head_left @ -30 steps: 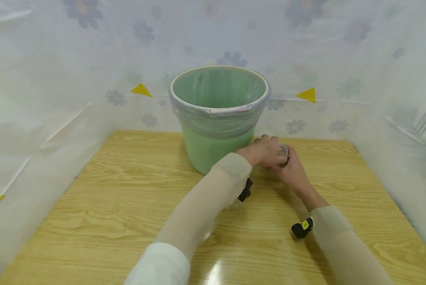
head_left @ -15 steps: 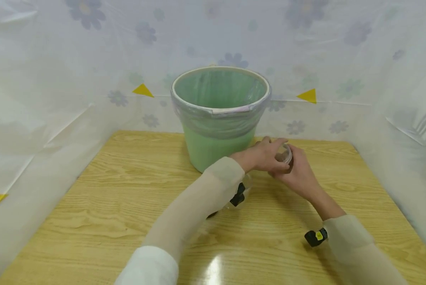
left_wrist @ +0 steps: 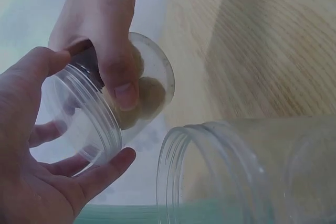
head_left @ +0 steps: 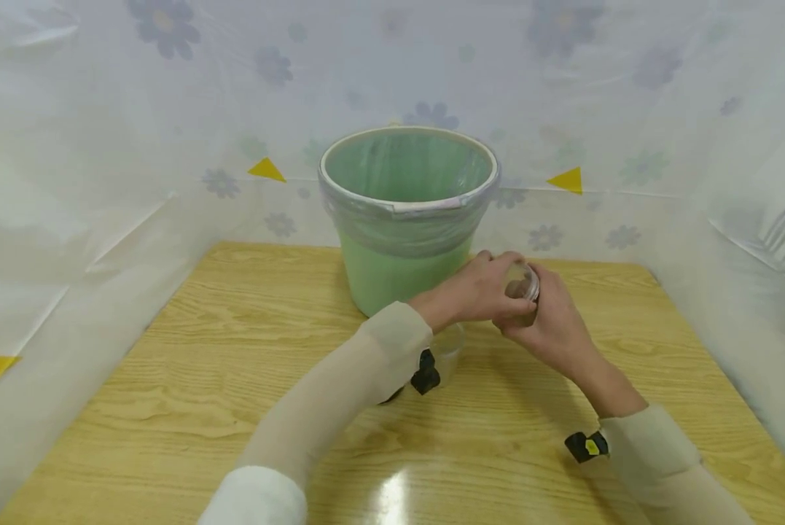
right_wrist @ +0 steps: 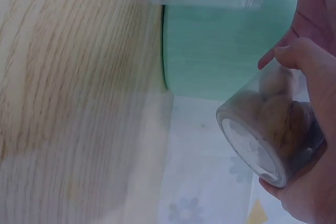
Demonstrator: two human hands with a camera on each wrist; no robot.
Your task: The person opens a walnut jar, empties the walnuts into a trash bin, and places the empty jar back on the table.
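clear plastic jar (head_left: 522,284) is seen in the head view, held off the wooden table (head_left: 169,379) between both hands, at about 3 o'clock of the green bin's base and just beside it. the left hand (head_left: 480,292) is curled over the jar from the 9 o'clock side, and the right hand (head_left: 549,321) is wrapped round it from the 5 o'clock side. brownish round things can be made out inside it, too small to be named from here. the green bin (head_left: 405,219), lined with a clear bag folded over its rim, is stood at the 12 o'clock end of the table. a second clear jar (head_left: 447,350) is partly seen on the table under the left forearm, at about 7 o'clock of the held jar. flower-printed plastic sheeting (head_left: 103,109) is hung around the table.

in the left wrist view, the held jar (left_wrist: 113,103) is shown with its threaded mouth turned toward the camera and no lid on it. the left hand's (left_wrist: 42,182) fingers are curled loosely about the mouth rim, while the right hand's (left_wrist: 100,30) thumb is pressed against the jar wall. round tan pieces (left_wrist: 149,95) are lying inside, at the bottom end. the second jar (left_wrist: 236,171), open-mouthed, is in the foreground at 5 o'clock.

in the right wrist view, the jar's (right_wrist: 268,135) base is turned toward the camera, tilted, and is gripped by the right hand (right_wrist: 315,103). the brown pieces (right_wrist: 278,111) are gathered against the base. the bin (right_wrist: 220,45) is at 12 o'clock, touching the table (right_wrist: 63,77).
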